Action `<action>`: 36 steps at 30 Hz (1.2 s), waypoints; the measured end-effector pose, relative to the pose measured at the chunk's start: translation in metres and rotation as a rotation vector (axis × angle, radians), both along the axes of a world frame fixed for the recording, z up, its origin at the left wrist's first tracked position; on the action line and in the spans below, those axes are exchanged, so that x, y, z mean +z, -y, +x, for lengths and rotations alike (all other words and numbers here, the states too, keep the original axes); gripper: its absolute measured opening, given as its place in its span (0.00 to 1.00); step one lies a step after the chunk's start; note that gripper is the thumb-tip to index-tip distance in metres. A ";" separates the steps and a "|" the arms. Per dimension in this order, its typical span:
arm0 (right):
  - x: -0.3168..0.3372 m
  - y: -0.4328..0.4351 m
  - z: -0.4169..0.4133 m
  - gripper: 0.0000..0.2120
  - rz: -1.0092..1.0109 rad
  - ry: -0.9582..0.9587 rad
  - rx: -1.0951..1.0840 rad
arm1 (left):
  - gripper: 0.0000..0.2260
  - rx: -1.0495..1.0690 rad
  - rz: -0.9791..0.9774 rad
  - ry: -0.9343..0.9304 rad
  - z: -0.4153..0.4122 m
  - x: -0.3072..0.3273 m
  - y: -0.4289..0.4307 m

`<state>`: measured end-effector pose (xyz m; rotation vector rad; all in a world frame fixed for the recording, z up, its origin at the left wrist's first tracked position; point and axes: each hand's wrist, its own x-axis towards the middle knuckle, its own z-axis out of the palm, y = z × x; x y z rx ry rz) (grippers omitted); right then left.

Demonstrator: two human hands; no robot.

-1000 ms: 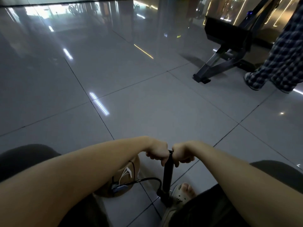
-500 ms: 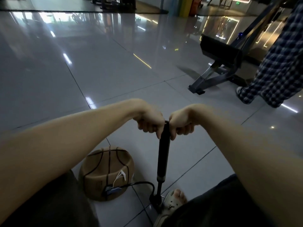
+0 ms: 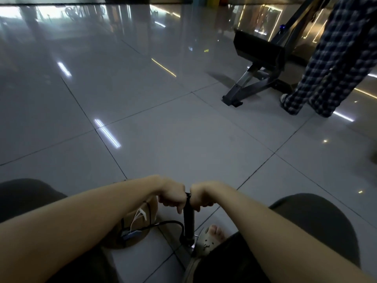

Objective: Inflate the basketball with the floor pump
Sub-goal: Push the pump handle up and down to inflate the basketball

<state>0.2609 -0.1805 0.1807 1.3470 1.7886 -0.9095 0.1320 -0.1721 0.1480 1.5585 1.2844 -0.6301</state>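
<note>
Floor pump (image 3: 188,223): stands upright on the tiled floor (image 3: 183,139) at 6 o'clock in the view, between the person's knees.
Handle (image 3: 187,194): a short black crossbar sitting close on top of the pump's tube, almost wholly covered by the two fists.
Left hand (image 3: 173,198): knuckles up, fingers curled tight round the handle's 9 o'clock end.
Right hand (image 3: 201,198): knuckles up, fingers wrapped round the handle's 3 o'clock end; the two fists nearly touch.
Hose (image 3: 169,222): black, arching from low on the pump toward 9 o'clock and ending at a grey-blue connector (image 3: 130,234).
Basketball (image 3: 140,241): brown, on the floor at 9 o'clock of the pump, just beside it, largely hidden under the left forearm; the connector lies on it, whether seated in the valve cannot be told.
White cord (image 3: 140,213): looped over the ball.
Foot (image 3: 210,236): in a pale perforated sandal at 3 o'clock of the pump's lower end, touching or just beside it.
Bench frame (image 3: 259,64): dark gym equipment at 1 o'clock, well apart.
Checked trousers (image 3: 326,68): a second person's legs at 2 o'clock, beside the bench frame.
</note>
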 end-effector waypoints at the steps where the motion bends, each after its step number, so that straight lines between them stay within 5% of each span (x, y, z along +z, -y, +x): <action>1: 0.007 0.002 0.002 0.09 -0.003 0.010 0.007 | 0.11 -0.014 -0.018 -0.021 0.003 0.007 0.001; 6: 0.073 -0.020 0.011 0.05 -0.044 -0.022 -0.058 | 0.13 -0.028 0.010 -0.012 0.005 0.085 -0.018; 12: 0.159 -0.051 0.021 0.13 0.025 -0.125 -0.131 | 0.14 -0.001 0.103 0.092 0.000 0.179 -0.048; 19: 0.063 -0.035 0.016 0.04 0.000 -0.060 -0.066 | 0.10 0.030 0.043 0.049 0.005 0.071 -0.028; 26: 0.001 -0.013 0.019 0.09 0.014 -0.056 -0.077 | 0.10 0.004 0.036 0.034 0.014 0.000 -0.013; 31: 0.012 -0.002 0.019 0.11 -0.031 -0.033 -0.060 | 0.12 -0.026 0.069 -0.018 0.018 0.015 0.002; 36: 0.076 -0.027 0.012 0.08 -0.071 -0.016 -0.064 | 0.14 0.025 0.046 0.022 0.002 0.096 -0.013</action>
